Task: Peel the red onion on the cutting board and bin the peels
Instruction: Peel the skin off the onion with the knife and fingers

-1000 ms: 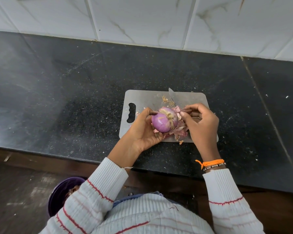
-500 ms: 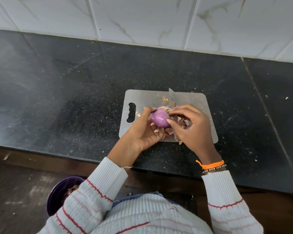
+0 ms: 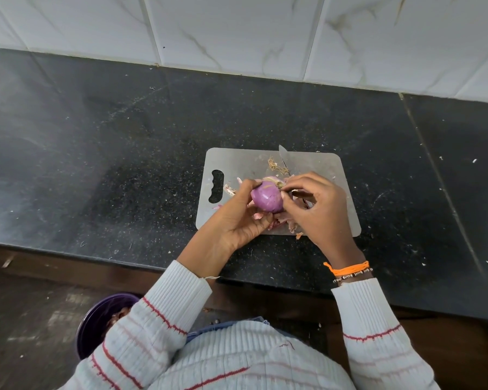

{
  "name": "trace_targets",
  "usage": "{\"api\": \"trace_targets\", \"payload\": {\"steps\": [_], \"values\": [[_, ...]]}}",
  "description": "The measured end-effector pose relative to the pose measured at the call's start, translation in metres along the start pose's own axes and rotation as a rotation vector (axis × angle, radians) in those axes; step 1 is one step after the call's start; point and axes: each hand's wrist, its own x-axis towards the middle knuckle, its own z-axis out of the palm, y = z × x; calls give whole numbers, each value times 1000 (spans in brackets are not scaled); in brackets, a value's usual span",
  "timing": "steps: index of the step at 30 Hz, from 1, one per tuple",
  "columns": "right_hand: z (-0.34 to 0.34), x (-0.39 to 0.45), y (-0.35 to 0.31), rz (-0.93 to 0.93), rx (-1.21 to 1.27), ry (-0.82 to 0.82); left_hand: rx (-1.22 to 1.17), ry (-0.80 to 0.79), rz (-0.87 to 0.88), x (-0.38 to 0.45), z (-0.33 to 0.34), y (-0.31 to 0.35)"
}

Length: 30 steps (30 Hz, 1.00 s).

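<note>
A purple red onion (image 3: 266,197) is held just above the grey cutting board (image 3: 330,167). My left hand (image 3: 237,220) cups the onion from the left and below, thumb on its top. My right hand (image 3: 316,209) closes in from the right, and its fingertips pinch a strip of skin at the onion's top. Loose pink peels (image 3: 282,220) lie on the board under both hands. A knife (image 3: 284,159) lies on the board behind the hands, only its blade tip showing.
The board sits on a black stone counter (image 3: 124,164) near its front edge, with a tiled wall behind. A purple bin (image 3: 102,322) with peels inside stands on the floor at the lower left, partly hidden by my left sleeve.
The onion has been turned in my left hand, so that its smooth peeled side faces up. My right hand has moved left onto the onion's top.
</note>
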Motion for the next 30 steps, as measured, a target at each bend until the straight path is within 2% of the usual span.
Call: {"api": "trace_targets", "payload": {"steps": [4,15,30], "values": [[0,-3,-1,62,92,13,-39,-3,-4,-2,2,2],[-2,-1,4,25,101,-3,-58,-11,-23,0,3,1],[5,0,9,83,110,50,-54,-5,-47,5,4,3]]}}
